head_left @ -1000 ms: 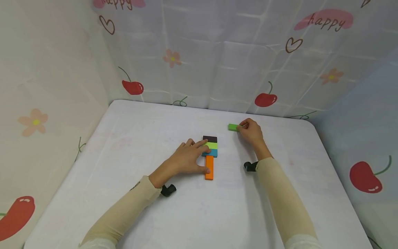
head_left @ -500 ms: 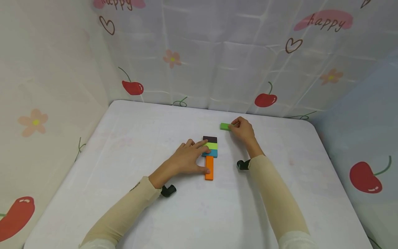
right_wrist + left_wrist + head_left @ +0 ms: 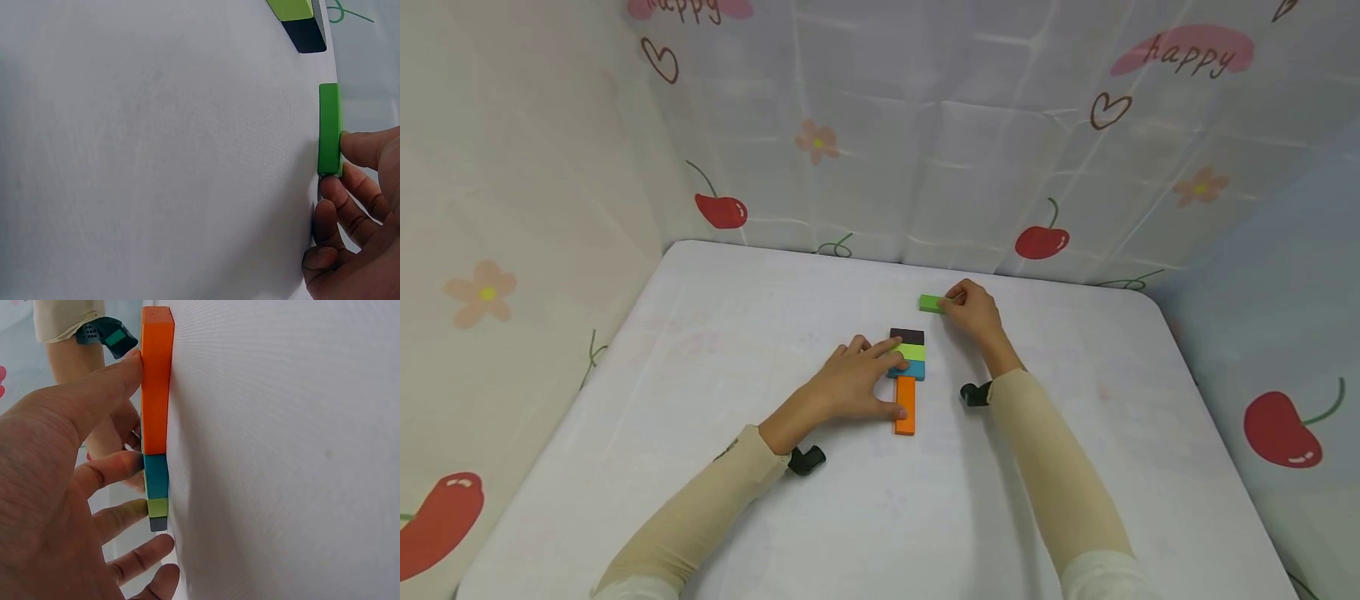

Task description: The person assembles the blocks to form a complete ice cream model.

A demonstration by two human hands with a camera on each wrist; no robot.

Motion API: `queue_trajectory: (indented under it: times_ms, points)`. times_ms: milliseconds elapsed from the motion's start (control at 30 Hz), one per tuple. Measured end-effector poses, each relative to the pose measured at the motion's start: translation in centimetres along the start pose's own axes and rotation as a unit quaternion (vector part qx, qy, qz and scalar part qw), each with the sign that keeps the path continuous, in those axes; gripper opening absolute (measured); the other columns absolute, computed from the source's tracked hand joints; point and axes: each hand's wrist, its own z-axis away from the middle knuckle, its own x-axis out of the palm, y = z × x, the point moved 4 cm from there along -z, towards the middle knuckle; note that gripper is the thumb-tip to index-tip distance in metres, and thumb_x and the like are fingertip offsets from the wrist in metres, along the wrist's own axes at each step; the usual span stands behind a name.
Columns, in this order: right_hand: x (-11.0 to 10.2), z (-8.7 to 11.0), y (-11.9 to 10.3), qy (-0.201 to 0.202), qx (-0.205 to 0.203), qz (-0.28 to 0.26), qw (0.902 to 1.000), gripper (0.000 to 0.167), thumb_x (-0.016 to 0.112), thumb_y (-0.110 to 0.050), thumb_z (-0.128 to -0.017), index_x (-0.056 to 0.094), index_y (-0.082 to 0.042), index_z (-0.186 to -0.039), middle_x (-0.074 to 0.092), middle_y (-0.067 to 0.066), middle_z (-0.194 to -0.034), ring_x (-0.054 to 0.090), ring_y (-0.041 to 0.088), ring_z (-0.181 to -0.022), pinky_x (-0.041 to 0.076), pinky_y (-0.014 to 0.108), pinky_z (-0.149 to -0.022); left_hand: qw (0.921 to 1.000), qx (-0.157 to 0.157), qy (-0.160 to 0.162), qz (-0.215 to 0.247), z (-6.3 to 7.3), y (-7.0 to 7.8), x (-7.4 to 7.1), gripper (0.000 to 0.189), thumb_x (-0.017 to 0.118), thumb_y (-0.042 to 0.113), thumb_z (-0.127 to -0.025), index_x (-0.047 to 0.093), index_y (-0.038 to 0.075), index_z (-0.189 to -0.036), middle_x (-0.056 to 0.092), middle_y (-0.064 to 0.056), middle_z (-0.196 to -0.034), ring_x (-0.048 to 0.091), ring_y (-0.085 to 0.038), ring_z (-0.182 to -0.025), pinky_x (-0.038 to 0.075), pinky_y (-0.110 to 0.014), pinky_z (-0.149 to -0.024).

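On the white table, an orange block [image 3: 907, 398] lies lengthwise below a row of a blue block [image 3: 916, 369], a lime block [image 3: 914, 352] and a black block [image 3: 912, 336], laid side by side crosswise. My left hand [image 3: 850, 385] spreads over them from the left. Its thumb touches the orange block, and other fingertips rest on the blue and lime ones, as the left wrist view shows. Behind the row, my right hand [image 3: 976, 313] pinches the right end of a green block [image 3: 930, 303] between thumb and fingers. That block's left end sticks out past the fingertips.
The white table [image 3: 865, 533] has rounded far corners. A printed curtain [image 3: 910, 167] with cherries and hearts hangs right behind its far edge, and more printed cloth stands at both sides. A black wrist device [image 3: 807, 460] shows under the left sleeve.
My right hand has carried the green block leftward along the far side, to a place behind the black block. The left hand and the row of blocks have stayed where they were.
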Motion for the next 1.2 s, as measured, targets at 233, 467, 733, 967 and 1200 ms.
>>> queue_trajectory:
  times_ms: [233, 467, 733, 967, 1200]
  points:
    - [0.9, 0.0, -0.9, -0.004, -0.012, 0.004, 0.9999, 0.035, 0.068, -0.032, -0.104, 0.066, -0.004, -0.124, 0.065, 0.015, -0.108, 0.057, 0.029, -0.098, 0.043, 0.036, -0.087, 1.0000, 0.000, 0.003, 0.004, 0.0, -0.1, 0.1, 0.075, 0.079, 0.074, -0.084, 0.061, 0.037, -0.146, 0.032, 0.003, -0.179, 0.046, -0.024, -0.129, 0.042, -0.039, -0.096]
    - [1.7, 0.0, -1.8, -0.005, -0.025, -0.001, 0.9997, 0.033, 0.068, -0.031, -0.103, 0.066, -0.004, -0.122, 0.064, 0.013, -0.105, 0.056, 0.028, -0.096, 0.041, 0.035, -0.085, 1.0000, 0.000, 0.004, 0.006, -0.1, -0.1, 0.1, 0.075, 0.079, 0.074, -0.084, 0.061, 0.037, -0.146, 0.032, 0.003, -0.179, 0.046, -0.024, -0.128, 0.042, -0.039, -0.094]
    - [2.6, -0.3, -2.3, -0.011, -0.033, 0.001, 0.9994, 0.033, 0.068, -0.034, -0.103, 0.066, -0.006, -0.122, 0.065, 0.012, -0.106, 0.057, 0.026, -0.093, 0.043, 0.034, -0.082, 0.9999, 0.002, 0.006, 0.008, 0.0, 0.1, -0.1, 0.072, 0.079, 0.073, -0.084, 0.062, 0.036, -0.144, 0.034, 0.001, -0.178, 0.047, -0.025, -0.127, 0.042, -0.039, -0.093]
    - [2.9, -0.2, -2.6, -0.015, -0.023, 0.002, 0.9996, 0.033, 0.068, -0.035, -0.103, 0.065, -0.008, -0.122, 0.066, 0.013, -0.107, 0.058, 0.027, -0.094, 0.044, 0.036, -0.081, 0.9999, 0.005, 0.006, 0.014, 0.0, 0.1, -0.1, 0.072, 0.080, 0.072, -0.085, 0.062, 0.035, -0.145, 0.033, 0.001, -0.178, 0.047, -0.025, -0.127, 0.041, -0.039, -0.092]
    - [2.9, 0.2, -2.9, -0.024, -0.030, -0.003, 0.9992, 0.031, 0.067, -0.034, -0.103, 0.065, -0.009, -0.121, 0.066, 0.013, -0.106, 0.058, 0.027, -0.093, 0.043, 0.036, -0.081, 0.9999, 0.002, 0.005, 0.012, 0.1, 0.0, -0.1, 0.072, 0.079, 0.072, -0.085, 0.062, 0.036, -0.145, 0.033, 0.001, -0.179, 0.047, -0.024, -0.127, 0.041, -0.038, -0.092]
